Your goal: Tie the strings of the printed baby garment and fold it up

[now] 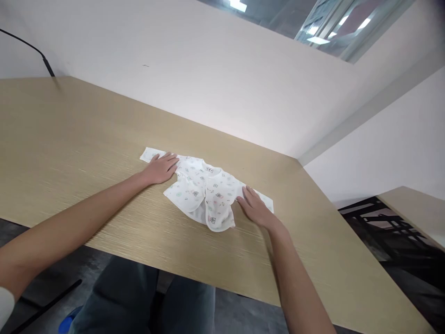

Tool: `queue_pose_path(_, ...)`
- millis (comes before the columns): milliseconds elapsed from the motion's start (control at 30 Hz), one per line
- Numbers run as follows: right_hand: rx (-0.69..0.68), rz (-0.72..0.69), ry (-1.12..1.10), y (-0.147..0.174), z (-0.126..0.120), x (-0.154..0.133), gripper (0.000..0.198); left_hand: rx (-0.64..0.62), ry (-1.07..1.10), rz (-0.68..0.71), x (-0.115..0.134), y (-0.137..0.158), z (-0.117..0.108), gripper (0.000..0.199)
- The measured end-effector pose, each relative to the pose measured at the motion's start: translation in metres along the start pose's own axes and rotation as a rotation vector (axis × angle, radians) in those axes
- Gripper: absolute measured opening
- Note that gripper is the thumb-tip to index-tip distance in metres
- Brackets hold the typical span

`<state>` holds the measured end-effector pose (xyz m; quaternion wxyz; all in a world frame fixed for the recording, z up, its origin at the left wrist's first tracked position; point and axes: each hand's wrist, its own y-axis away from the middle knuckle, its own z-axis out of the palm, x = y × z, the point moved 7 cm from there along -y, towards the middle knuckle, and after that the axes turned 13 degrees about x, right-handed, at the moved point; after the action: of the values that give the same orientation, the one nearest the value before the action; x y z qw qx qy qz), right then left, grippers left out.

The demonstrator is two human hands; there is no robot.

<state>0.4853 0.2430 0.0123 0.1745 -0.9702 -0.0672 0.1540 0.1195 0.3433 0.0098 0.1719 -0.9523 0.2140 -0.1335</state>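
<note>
A small white baby shirt (pixel 218 188) with little printed figures lies spread on the table, its neckline away from me and both long sleeves stretched out sideways. Its front is fastened or overlapped near the middle, and the lower hem parts slightly. My left hand (pixel 162 168) rests flat on the left sleeve close to the shoulder, fingers stretched out. On the right sleeve lies my right hand (pixel 255 206), its fingers extended over the fabric near the armpit. Neither hand grips the cloth.
The light wood table (pixel 114 134) meets a white wall (pixel 194 69) at its back. A black cable (pixel 34 48) hangs at the far left. Past the right edge stands another table (pixel 413 204) with a black frame. A window (pixel 306 23) is above.
</note>
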Motion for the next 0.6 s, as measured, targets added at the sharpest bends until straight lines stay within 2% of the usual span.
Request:
queue_pose_path(133,-0.031,0.140,-0.034,-0.010,0.016,0.039,0.067,-0.050,-0.008,-0.028,-0.003,0.001,0.002,0.063)
queue_pose_path(200,0.044,0.159,-0.044,-0.016,0.010,0.047,0.067,-0.048,-0.025,-0.055,-0.005,0.000,-0.001,0.065)
queue_pose_path(267,0.187,0.120,-0.066,-0.020,-0.006,0.037,0.066,-0.038,-0.037,-0.088,-0.006,0.001,-0.004,0.065)
queue_pose_path(333,0.334,0.025,-0.128,-0.018,-0.025,0.008,0.058,-0.031,-0.036,-0.115,-0.006,0.001,-0.006,0.065)
queue_pose_path(400,0.368,-0.078,-0.235,-0.012,-0.036,-0.037,0.043,-0.022,-0.027,-0.128,-0.007,0.001,-0.005,0.066)
queue_pose_path(433,0.346,-0.110,-0.279,-0.008,-0.036,-0.061,0.034,-0.018,-0.022,-0.128,-0.007,0.001,-0.005,0.066)
queue_pose_path(500,0.207,-0.236,-0.360,0.001,-0.027,-0.112,0.022,-0.011,-0.013,-0.127,-0.007,0.000,-0.003,0.066)
queue_pose_path(600,0.077,-0.403,-0.413,0.015,-0.007,-0.165,0.017,-0.005,-0.005,-0.134,-0.008,0.000,-0.001,0.064)
